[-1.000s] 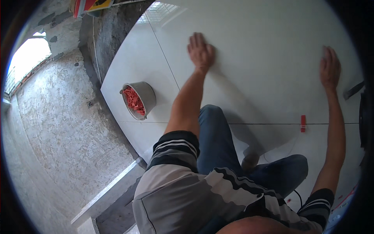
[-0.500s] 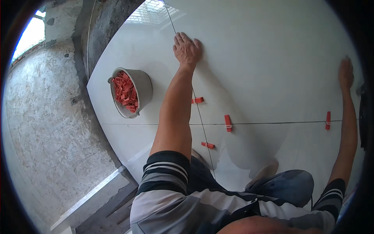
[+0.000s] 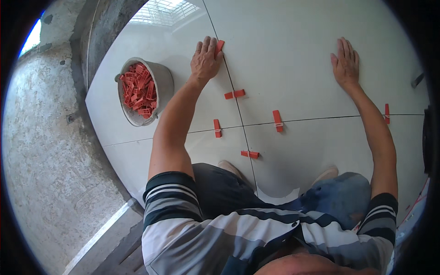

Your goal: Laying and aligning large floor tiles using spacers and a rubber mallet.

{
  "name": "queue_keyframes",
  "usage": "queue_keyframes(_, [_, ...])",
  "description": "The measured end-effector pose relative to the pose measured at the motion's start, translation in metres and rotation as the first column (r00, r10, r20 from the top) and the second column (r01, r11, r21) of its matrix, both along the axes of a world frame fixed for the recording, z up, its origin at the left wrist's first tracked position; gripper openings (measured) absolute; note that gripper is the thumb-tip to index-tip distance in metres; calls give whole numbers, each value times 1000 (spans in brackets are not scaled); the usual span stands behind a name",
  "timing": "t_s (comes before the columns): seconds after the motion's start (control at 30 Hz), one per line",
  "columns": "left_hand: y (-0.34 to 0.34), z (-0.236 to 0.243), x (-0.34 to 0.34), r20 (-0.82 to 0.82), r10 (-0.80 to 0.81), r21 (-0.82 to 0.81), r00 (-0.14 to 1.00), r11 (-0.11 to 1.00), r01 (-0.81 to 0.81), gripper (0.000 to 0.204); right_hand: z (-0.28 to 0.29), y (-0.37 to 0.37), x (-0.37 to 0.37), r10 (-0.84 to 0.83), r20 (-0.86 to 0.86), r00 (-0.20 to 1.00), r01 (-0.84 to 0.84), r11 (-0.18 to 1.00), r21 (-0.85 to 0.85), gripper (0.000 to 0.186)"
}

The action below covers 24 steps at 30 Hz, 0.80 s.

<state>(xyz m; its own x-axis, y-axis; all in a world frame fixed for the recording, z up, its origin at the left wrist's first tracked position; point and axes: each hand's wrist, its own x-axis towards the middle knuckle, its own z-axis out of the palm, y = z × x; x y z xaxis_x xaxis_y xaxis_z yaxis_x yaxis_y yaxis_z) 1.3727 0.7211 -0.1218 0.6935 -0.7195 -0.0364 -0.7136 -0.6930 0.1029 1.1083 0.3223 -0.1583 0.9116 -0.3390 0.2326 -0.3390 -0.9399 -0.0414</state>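
My left hand [image 3: 206, 59] rests flat on the pale glossy floor tile [image 3: 284, 59], just left of a joint. By its forefinger and thumb lies a red levelling wedge [image 3: 220, 46], partly covered; whether they touch is unclear. My right hand [image 3: 347, 65] presses flat on the large tile to the right, fingers stretched, holding nothing. Nearer to me, more red wedges sit in white clips across the joints: an upper wedge [image 3: 235, 94], a left wedge [image 3: 217, 128], a middle wedge [image 3: 277, 121], a lower wedge [image 3: 250, 154] and a far-right wedge [image 3: 387, 113].
A grey bucket [image 3: 164, 85] of loose red wedges [image 3: 140, 91] stands on the tile left of my left forearm. Beyond the tile edge rises a rough plastered wall [image 3: 50, 151]. My shoes and bent knees [image 3: 330, 195] are close below the joints. A dark object [image 3: 427, 137] stands at the right rim.
My left hand has shifted left off the joint, uncovering a red wedge. My right hand has come in from the far right and now lies on the tile. The view has shifted.
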Motion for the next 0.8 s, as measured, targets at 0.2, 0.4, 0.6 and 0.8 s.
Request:
queue_keyframes(0.2, [43, 6, -44, -29, 31, 18, 999, 999, -30, 59, 10, -5, 2, -8, -159, 987, -6, 996, -92, 53])
queue_keyframes(0.4, [85, -15, -58, -23, 57, -135, 998, 989, -60, 58, 33, 114, 85, 202, -457, 866, -202, 978, 49, 43])
queue_keyframes(0.6, [98, -27, -54, 19, 65, -488, 998, 872, -48, 48, 71, 319, 179, 531, -193, 825, -367, 764, 531, 38])
queue_keyframes(0.8, [111, -29, -52, -19, -13, -659, 1000, 752, -3, 40, 46, 321, 196, 686, -293, 666, -533, 712, 457, 25])
